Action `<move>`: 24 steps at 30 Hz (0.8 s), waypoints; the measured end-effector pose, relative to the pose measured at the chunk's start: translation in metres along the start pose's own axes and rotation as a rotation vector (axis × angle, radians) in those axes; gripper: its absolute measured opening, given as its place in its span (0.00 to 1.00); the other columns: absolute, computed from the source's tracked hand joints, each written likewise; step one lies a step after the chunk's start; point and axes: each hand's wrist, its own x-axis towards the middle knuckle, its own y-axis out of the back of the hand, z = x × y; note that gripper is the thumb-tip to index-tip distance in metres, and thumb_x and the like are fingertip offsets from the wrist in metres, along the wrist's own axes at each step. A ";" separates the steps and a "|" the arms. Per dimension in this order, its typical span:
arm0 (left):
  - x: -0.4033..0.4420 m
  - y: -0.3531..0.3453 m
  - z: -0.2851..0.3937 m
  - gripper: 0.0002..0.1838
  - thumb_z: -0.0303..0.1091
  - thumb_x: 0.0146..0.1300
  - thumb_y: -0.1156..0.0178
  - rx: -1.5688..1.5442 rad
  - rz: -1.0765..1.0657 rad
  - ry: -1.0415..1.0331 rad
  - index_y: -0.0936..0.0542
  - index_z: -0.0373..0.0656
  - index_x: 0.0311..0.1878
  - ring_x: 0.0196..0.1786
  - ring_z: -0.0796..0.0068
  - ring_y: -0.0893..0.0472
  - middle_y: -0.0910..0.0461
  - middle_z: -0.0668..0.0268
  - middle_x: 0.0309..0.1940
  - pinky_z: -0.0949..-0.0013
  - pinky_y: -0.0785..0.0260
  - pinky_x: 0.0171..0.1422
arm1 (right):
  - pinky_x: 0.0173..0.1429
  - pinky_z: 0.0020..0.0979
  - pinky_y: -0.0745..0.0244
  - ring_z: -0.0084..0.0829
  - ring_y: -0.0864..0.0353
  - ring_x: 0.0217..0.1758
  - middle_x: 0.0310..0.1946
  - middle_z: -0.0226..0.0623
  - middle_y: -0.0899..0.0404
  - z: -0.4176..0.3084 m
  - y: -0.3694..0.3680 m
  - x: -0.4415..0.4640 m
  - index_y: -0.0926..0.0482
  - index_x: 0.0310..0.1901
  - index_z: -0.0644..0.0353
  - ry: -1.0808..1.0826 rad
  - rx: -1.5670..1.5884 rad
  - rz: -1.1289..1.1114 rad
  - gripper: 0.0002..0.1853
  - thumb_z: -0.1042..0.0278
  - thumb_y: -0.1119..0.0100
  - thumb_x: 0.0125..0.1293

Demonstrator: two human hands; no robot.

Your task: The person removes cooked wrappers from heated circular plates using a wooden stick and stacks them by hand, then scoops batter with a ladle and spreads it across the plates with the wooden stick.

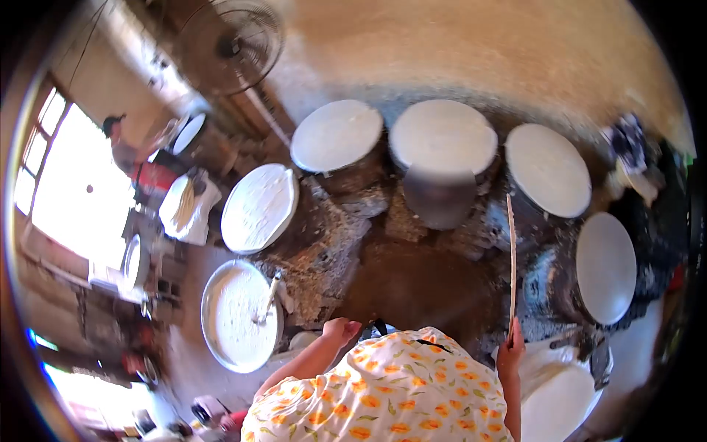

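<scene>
My right hand point(510, 346) is closed around the lower end of a long, thin wooden stick point(512, 258), which points upward in front of the right-hand stoves. In front of my waist, my left hand point(342, 330) has its fingers curled in; whatever they may hold is hidden. To the left of it stands a wide round pan point(239, 317) of white batter-like mix, with a ladle-like handled tool point(269, 298) in it. Round white-topped griddles point(445, 136) curve around me on drum-like stoves. Below the middle one is a grey rounded panel point(440, 199).
Another person point(136, 155) works at a round white surface on the far left. A fan point(232, 48) stands at the back left. Near my right side lies a round white surface point(560, 401) with plastic around it. A cloth-covered stand point(190, 206) holds pale strands.
</scene>
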 end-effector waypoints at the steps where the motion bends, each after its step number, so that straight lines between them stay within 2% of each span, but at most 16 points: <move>1: 0.013 0.018 0.009 0.10 0.29 0.66 0.50 -0.150 0.009 0.037 0.32 0.29 0.40 0.39 0.46 0.20 0.25 0.44 0.38 0.53 0.21 0.42 | 0.55 0.38 0.29 0.49 0.24 0.51 0.52 0.50 0.24 -0.013 -0.011 0.011 0.31 0.62 0.61 0.037 0.024 -0.037 0.33 0.88 0.57 0.49; 2: 0.027 0.037 0.017 0.10 0.29 0.66 0.50 -0.192 0.011 0.046 0.32 0.29 0.40 0.39 0.46 0.20 0.25 0.44 0.38 0.53 0.21 0.42 | 0.54 0.38 0.29 0.49 0.24 0.50 0.51 0.49 0.24 -0.027 -0.024 0.019 0.31 0.62 0.61 0.072 0.044 -0.074 0.34 0.88 0.57 0.48; 4: 0.024 0.048 0.047 0.20 0.42 0.69 0.51 -0.474 -0.042 -0.032 0.35 0.29 0.43 0.45 0.43 0.22 0.26 0.41 0.41 0.48 0.23 0.48 | 0.53 0.37 0.28 0.47 0.23 0.49 0.49 0.49 0.23 -0.054 -0.052 0.033 0.30 0.61 0.61 0.038 0.040 -0.146 0.33 0.88 0.57 0.48; 6: 0.042 0.061 0.083 0.33 0.55 0.67 0.51 -0.612 -0.172 -0.078 0.42 0.31 0.56 0.55 0.39 0.27 0.32 0.38 0.52 0.41 0.29 0.57 | 0.52 0.36 0.27 0.44 0.22 0.48 0.48 0.48 0.22 -0.096 -0.081 0.047 0.29 0.60 0.62 0.132 0.033 -0.159 0.33 0.88 0.57 0.48; 7: 0.037 0.055 0.103 0.38 0.58 0.65 0.50 -0.696 -0.182 -0.087 0.46 0.31 0.61 0.59 0.38 0.31 0.36 0.38 0.57 0.37 0.34 0.60 | 0.51 0.33 0.27 0.41 0.21 0.47 0.47 0.47 0.22 -0.097 -0.096 0.050 0.29 0.60 0.61 0.022 0.047 -0.261 0.32 0.88 0.57 0.49; 10: 0.080 0.065 0.155 0.49 0.62 0.62 0.49 -0.852 -0.413 -0.144 0.59 0.34 0.69 0.66 0.35 0.40 0.49 0.42 0.67 0.31 0.45 0.66 | 0.49 0.31 0.27 0.40 0.21 0.45 0.45 0.46 0.22 -0.152 -0.141 0.065 0.29 0.60 0.60 0.164 0.053 -0.318 0.32 0.88 0.56 0.50; 12: 0.098 0.066 0.182 0.46 0.60 0.64 0.50 -1.063 -0.320 -0.109 0.56 0.32 0.67 0.64 0.38 0.37 0.43 0.44 0.64 0.29 0.44 0.64 | 0.48 0.31 0.26 0.40 0.21 0.44 0.44 0.46 0.22 -0.190 -0.163 0.075 0.29 0.61 0.59 0.181 0.018 -0.417 0.31 0.88 0.54 0.52; 14: 0.131 0.084 0.190 0.31 0.51 0.70 0.57 -1.198 -0.271 -0.243 0.45 0.28 0.58 0.46 0.46 0.25 0.31 0.48 0.45 0.33 0.36 0.58 | 0.43 0.25 0.28 0.28 0.23 0.38 0.47 0.41 0.21 -0.223 -0.182 0.084 0.29 0.61 0.59 0.318 0.057 -0.473 0.29 0.86 0.54 0.56; 15: 0.129 0.099 0.192 0.27 0.48 0.69 0.57 -1.283 -0.251 -0.236 0.41 0.28 0.53 0.41 0.48 0.24 0.29 0.49 0.38 0.39 0.31 0.53 | 0.49 0.27 0.27 0.33 0.20 0.46 0.49 0.44 0.21 -0.228 -0.193 0.090 0.29 0.61 0.60 0.391 0.053 -0.493 0.27 0.85 0.54 0.57; 16: 0.128 0.117 0.192 0.23 0.45 0.69 0.57 -1.365 -0.235 -0.232 0.37 0.28 0.49 0.36 0.51 0.23 0.27 0.51 0.32 0.45 0.26 0.48 | 0.49 0.27 0.27 0.33 0.20 0.46 0.49 0.44 0.21 -0.234 -0.203 0.095 0.29 0.61 0.60 0.422 0.049 -0.527 0.27 0.85 0.54 0.57; 18: 0.109 0.170 0.184 0.13 0.38 0.69 0.61 -1.530 0.014 -0.167 0.35 0.38 0.35 0.22 0.68 0.30 0.34 0.62 0.21 0.62 0.30 0.30 | 0.54 0.29 0.27 0.37 0.21 0.51 0.51 0.45 0.22 -0.246 -0.222 0.101 0.29 0.60 0.61 0.565 0.054 -0.520 0.26 0.86 0.54 0.57; 19: 0.111 0.214 0.153 0.10 0.33 0.64 0.59 -1.598 -0.431 -0.227 0.38 0.43 0.27 0.19 0.75 0.33 0.37 0.68 0.16 0.70 0.33 0.24 | 0.54 0.29 0.27 0.37 0.21 0.51 0.51 0.45 0.22 -0.250 -0.228 0.103 0.29 0.60 0.61 0.579 0.059 -0.540 0.26 0.86 0.54 0.57; 20: 0.096 0.233 0.143 0.09 0.28 0.60 0.57 -1.618 -0.459 -0.232 0.39 0.44 0.24 0.16 0.79 0.35 0.39 0.71 0.14 0.76 0.37 0.19 | 0.55 0.30 0.28 0.38 0.21 0.53 0.52 0.46 0.22 -0.254 -0.233 0.105 0.29 0.60 0.62 0.588 0.056 -0.563 0.26 0.86 0.54 0.58; 21: 0.048 0.228 0.144 0.08 0.26 0.59 0.57 -1.560 -0.293 -0.259 0.38 0.43 0.24 0.16 0.78 0.36 0.38 0.71 0.14 0.77 0.38 0.19 | 0.57 0.31 0.28 0.39 0.22 0.54 0.53 0.47 0.23 -0.258 -0.240 0.105 0.29 0.60 0.63 0.594 0.055 -0.578 0.26 0.86 0.54 0.58; 22: 0.010 0.226 0.146 0.08 0.26 0.59 0.57 -1.560 -0.290 -0.265 0.38 0.43 0.24 0.16 0.78 0.36 0.38 0.71 0.14 0.77 0.38 0.19 | 0.57 0.31 0.28 0.39 0.22 0.54 0.53 0.47 0.23 -0.263 -0.245 0.104 0.29 0.60 0.63 0.594 0.059 -0.581 0.26 0.86 0.54 0.58; 24: -0.036 0.223 0.136 0.08 0.27 0.60 0.56 -1.432 -0.397 0.007 0.38 0.42 0.24 0.16 0.78 0.37 0.39 0.71 0.14 0.76 0.38 0.20 | 0.57 0.31 0.29 0.40 0.22 0.55 0.53 0.48 0.23 -0.271 -0.243 0.102 0.29 0.59 0.63 0.566 0.019 -0.628 0.25 0.86 0.54 0.58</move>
